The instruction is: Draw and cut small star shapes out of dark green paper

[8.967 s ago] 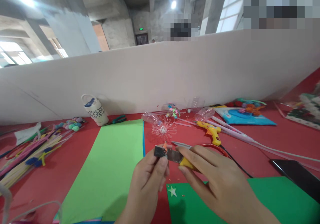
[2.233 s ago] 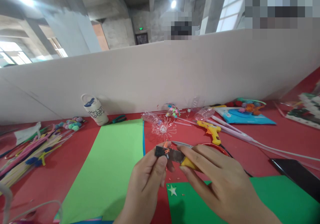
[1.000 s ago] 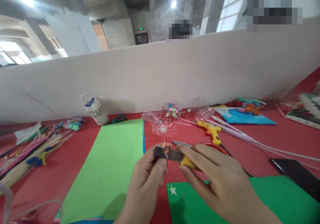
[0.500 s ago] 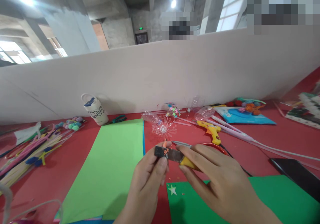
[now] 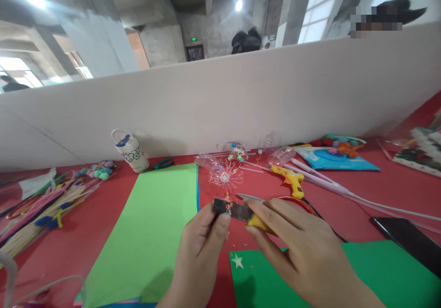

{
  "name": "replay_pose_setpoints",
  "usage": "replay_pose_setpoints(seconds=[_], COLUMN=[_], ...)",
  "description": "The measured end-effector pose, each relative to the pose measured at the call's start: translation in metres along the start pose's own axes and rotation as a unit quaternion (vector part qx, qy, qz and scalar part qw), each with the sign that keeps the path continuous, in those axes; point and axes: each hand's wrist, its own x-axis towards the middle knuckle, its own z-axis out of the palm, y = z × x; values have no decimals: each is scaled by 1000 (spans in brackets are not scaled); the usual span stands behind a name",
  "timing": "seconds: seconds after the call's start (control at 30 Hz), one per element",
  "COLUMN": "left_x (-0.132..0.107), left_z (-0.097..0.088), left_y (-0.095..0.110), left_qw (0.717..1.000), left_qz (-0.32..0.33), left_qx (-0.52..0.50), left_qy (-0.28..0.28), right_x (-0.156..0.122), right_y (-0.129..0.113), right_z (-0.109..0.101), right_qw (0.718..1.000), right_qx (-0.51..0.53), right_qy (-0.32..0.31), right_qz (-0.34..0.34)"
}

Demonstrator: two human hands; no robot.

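Note:
A yellow-handled utility knife point(image 5: 260, 224) is held in my right hand point(image 5: 296, 234), fingers closed round the handle. Its dark blade point(image 5: 237, 210) points left and lies across the fingertips of my left hand point(image 5: 203, 239). Those fingers are pinched on a slim orange stick, mostly hidden by the blade and thumb, so its exact kind is unclear. Orange shavings point(image 5: 228, 205) cling to the blade, and small crumbs lie on the red table below. Just beneath my hands, a pale star point(image 5: 237, 260) rests on the corner of a dark green sheet point(image 5: 268, 276).
Light green sheets point(image 5: 151, 221) lie to the left, near a white cup point(image 5: 132, 152) and pliers point(image 5: 163, 163). Ahead is a cut plastic bottle point(image 5: 224, 176). A yellow glue gun point(image 5: 289, 179), red-handled scissors point(image 5: 296, 200) and a black phone point(image 5: 409, 243) sit rightward.
The orange piece sticking up past the blade shows less than before, and my left fingers have shifted slightly. The knife stays nearly in place.

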Motion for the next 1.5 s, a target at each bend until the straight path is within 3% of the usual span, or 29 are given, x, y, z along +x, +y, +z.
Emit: replay_pose_setpoints(seconds=[0.2, 0.37, 0.5, 0.67, 0.93, 1.13, 1.27, 1.4, 1.5], left_x=[2, 3, 3, 3, 6, 9, 14, 22, 29], left_z=[1, 2, 2, -1, -2, -5, -8, -6, -11], left_y=[-1, 2, 3, 1, -5, -4, -4, -10, -10], left_qw=[1000, 995, 990, 993, 990, 978, 966, 975, 991], left_qz=[-22, -69, -86, -61, -45, -107, -108, -89, -56], left_qx=[-20, -63, -96, -94, -120, -164, -226, -190, -120], left_qy=[2, -21, -54, -49, -63, -77, -71, -77, -34], right_x=[1, 3, 2, 1, 2, 1, 3, 3, 4], right_y=[0, 9, 8, 0, 0, 2, 4, 6, 7], right_z=[0, -2, -4, -3, -2, -2, 1, 7, 7], right_qw=[1000, 995, 999, 1000, 1000, 1000, 999, 998, 995], right_qx=[-16, -58, 3, 14, 2, -11, -31, -51, -38], right_qy=[20, 67, 21, -17, -12, 3, -3, -41, -79], right_qz=[-6, 36, 28, 3, -12, 4, 9, 25, 41])
